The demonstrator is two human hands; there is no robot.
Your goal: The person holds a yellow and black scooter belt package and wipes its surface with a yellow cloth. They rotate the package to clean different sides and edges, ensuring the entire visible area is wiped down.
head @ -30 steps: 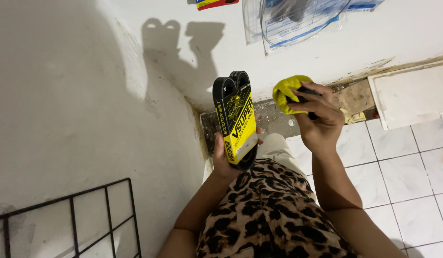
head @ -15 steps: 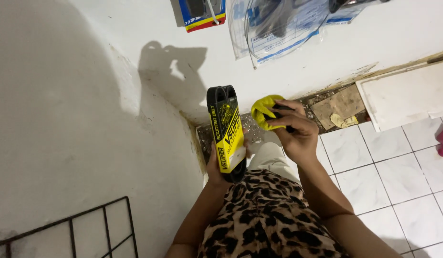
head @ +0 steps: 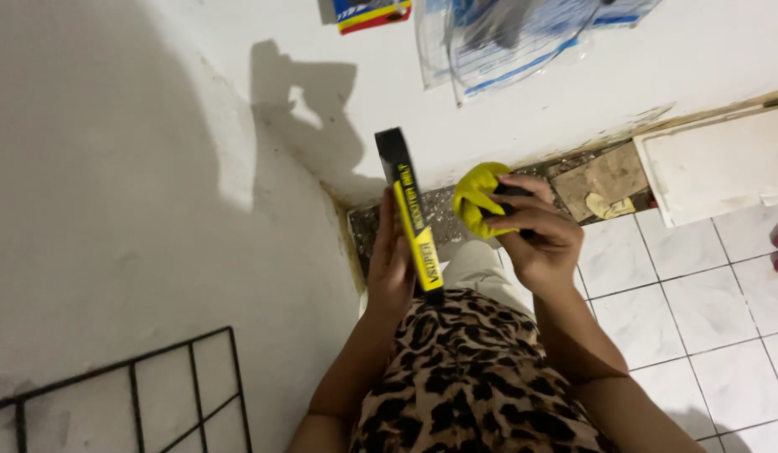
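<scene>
Yellow and black, the pack stands upright and edge-on in the left hand, which is clamped round its lower end, fingers along its side; the right hand sits just beside it, curled tight about a yellow cloth and a small dark thing too hidden to tell; the two hands are near but not touching; both hang over a leopard-print lap, above white floor tiles; a wire grid leans low against the wall; plastic bags hang higher up.
</scene>
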